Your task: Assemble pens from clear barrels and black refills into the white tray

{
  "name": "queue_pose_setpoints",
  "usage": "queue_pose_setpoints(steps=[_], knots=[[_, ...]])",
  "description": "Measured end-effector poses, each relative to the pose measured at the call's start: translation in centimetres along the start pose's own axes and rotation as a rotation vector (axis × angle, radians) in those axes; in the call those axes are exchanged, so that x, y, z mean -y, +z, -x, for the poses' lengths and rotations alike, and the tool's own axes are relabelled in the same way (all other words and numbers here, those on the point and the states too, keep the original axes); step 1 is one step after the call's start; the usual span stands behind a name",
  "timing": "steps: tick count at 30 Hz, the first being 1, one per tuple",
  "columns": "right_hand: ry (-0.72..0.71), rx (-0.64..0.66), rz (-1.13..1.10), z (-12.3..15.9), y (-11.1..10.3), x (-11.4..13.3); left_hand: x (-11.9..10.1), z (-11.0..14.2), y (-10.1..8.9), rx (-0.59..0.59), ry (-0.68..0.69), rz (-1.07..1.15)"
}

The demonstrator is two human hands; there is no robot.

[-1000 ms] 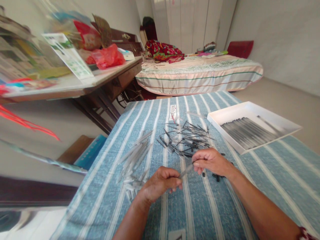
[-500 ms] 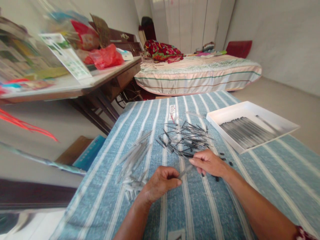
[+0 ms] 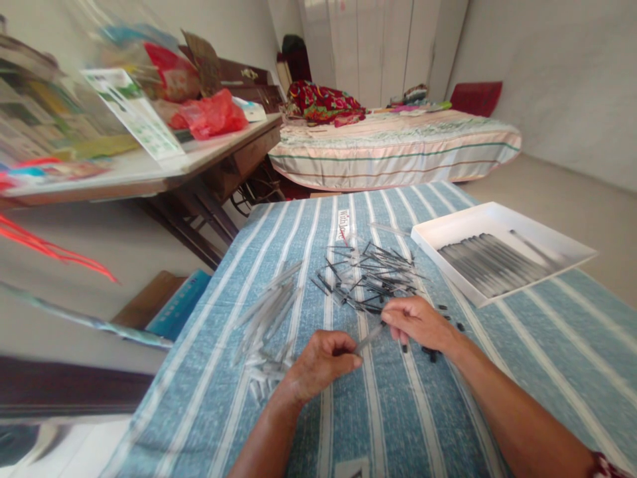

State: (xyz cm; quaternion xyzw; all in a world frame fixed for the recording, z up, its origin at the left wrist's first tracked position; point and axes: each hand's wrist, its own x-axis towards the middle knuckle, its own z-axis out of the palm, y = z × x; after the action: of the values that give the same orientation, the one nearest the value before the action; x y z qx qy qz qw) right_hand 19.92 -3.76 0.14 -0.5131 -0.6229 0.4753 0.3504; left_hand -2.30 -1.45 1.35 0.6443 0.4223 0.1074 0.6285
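My left hand (image 3: pixel 323 362) pinches one end of a translucent grey pen barrel (image 3: pixel 371 337), which slants up to the right. At its far end, the closed thumb and finger of my right hand (image 3: pixel 418 324) grip a small black end piece (image 3: pixel 383 323). Another black plug (image 3: pixel 405 348) shows just below the right fingers. Beyond my hands spreads a loose pile of thin black pen refills (image 3: pixel 381 275). Left of it lie several empty-looking grey barrels (image 3: pixel 269 312). More small black plugs (image 3: pixel 430 354) are scattered by my right wrist, some hidden beneath it.
A white box (image 3: pixel 445 273) at the right holds a row of dark pens (image 3: pixel 490 262), with one lying apart. The striped blue cloth (image 3: pixel 209 405) covers the table. To the left stands a cluttered desk (image 3: pixel 164 179); a bed (image 3: pixel 393 153) is behind.
My right hand has shifted slightly, and the black piece at the barrel's far end now shows at its fingertips. The left hand stays nearly still with the barrel.
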Motion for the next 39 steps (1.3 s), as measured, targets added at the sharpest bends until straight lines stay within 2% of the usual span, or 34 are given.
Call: queue_pose_setpoints(steps=[4, 7, 12, 17, 22, 26, 39], knots=[[-0.001, 0.039, -0.027, 0.03, 0.1, -0.02, -0.17, -0.05, 0.04, 0.0, -0.004, -0.016], [0.029, 0.024, 0.036, 0.01, 0.11, -0.06, -0.2, -0.1, 0.07, 0.002, -0.001, -0.026], [0.008, 0.033, -0.039, 0.03, -0.12, 0.13, -0.23, -0.1, 0.06, -0.013, 0.001, -0.041], [0.029, 0.022, 0.022, -0.03, -0.11, -0.01, -0.35, -0.11, 0.14, -0.018, 0.005, -0.047], [0.022, 0.059, -0.05, -0.02, -0.05, -0.25, -0.44, -0.12, 0.23, -0.023, -0.014, -0.046], [0.059, 0.043, -0.011, -0.01, -0.02, -0.19, -0.51, -0.13, 0.25, -0.028, -0.016, -0.04], [0.038, 0.051, -0.052, -0.17, -0.06, -0.48, -0.63, -0.11, 0.37, -0.051, -0.003, -0.037]])
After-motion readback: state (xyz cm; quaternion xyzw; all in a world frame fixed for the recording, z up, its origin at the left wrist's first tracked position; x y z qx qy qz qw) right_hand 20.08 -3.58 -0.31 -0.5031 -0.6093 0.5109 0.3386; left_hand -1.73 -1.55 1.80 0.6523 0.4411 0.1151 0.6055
